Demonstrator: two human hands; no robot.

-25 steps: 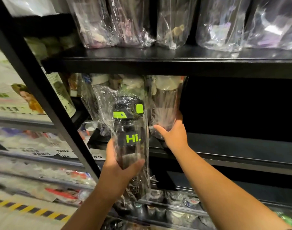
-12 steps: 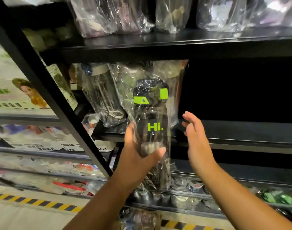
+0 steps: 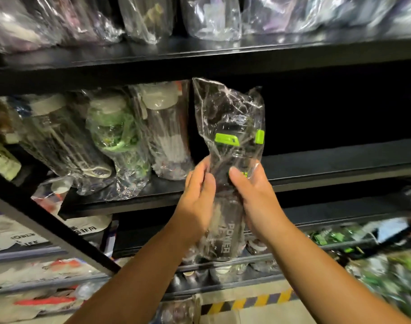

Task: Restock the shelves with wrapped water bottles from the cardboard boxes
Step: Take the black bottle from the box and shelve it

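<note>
A dark water bottle [image 3: 225,239] with green lid parts, wrapped in clear plastic, stands upright in front of the middle black shelf [image 3: 316,169]. My left hand [image 3: 195,204] grips its left side and my right hand [image 3: 256,199] grips its right side, thumbs toward me. The bottle's base hangs below the shelf's front edge. On the shelf to its left stand three wrapped bottles: a white-lidded one [image 3: 169,136], a green one [image 3: 120,141] and a dark leaning one [image 3: 66,141].
The middle shelf's right half is dark and bare. Several wrapped bottles [image 3: 211,17] line the top shelf. A slanted black frame post [image 3: 59,230] crosses the lower left. Lower shelves hold packaged goods [image 3: 340,237]. Yellow-black floor tape [image 3: 246,302] runs below.
My right hand has come off the shelf's bottle and taken hold of the wrapped bottle. The bottle has moved right and up toward the bare part of the shelf. The camera has shifted right.
</note>
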